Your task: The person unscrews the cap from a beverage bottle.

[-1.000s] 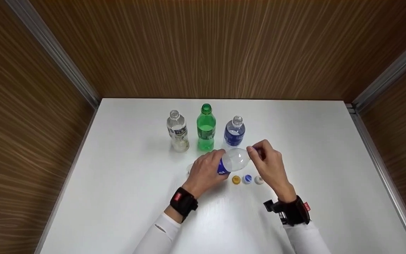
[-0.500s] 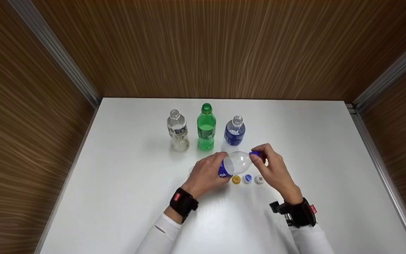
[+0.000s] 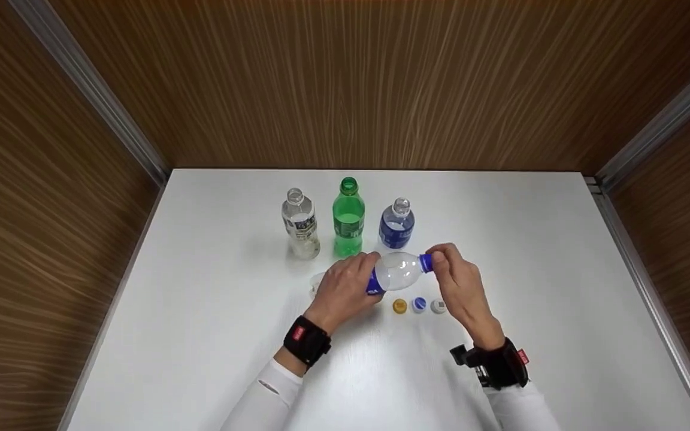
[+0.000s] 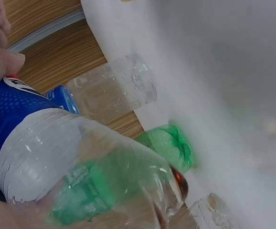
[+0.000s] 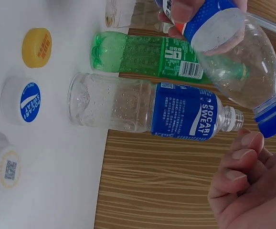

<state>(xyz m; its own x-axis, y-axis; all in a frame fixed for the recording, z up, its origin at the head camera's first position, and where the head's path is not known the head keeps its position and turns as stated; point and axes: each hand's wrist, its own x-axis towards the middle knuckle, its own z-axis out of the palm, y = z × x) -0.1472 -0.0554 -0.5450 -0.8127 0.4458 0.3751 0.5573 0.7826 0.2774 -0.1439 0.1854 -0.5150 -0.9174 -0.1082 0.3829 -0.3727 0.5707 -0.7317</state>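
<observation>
My left hand [image 3: 345,284] grips a clear plastic bottle [image 3: 399,271] round its blue label, holding it tilted with the neck to the right. A blue bottle cap [image 5: 274,118] sits on the neck. At the cap's end is my right hand [image 3: 460,287], thumb and index close to it. In the right wrist view the cap shows uncovered, with loosely curled fingertips [image 5: 250,139] just below it. The bottle's lower end is partly hidden by the left hand.
Behind stand three uncapped bottles: a clear one [image 3: 301,224], a green one [image 3: 348,218] and a blue-labelled Pocari Sweat bottle [image 3: 396,226]. In front lie a yellow cap [image 3: 400,306], a blue-and-white cap [image 3: 419,304] and a white cap [image 3: 438,306] on the white table [image 3: 201,335].
The right hand was round the cap and largely covered it; now its fingers are at the cap's end and the blue cap shows. The bottle has shifted slightly, remaining in the left hand.
</observation>
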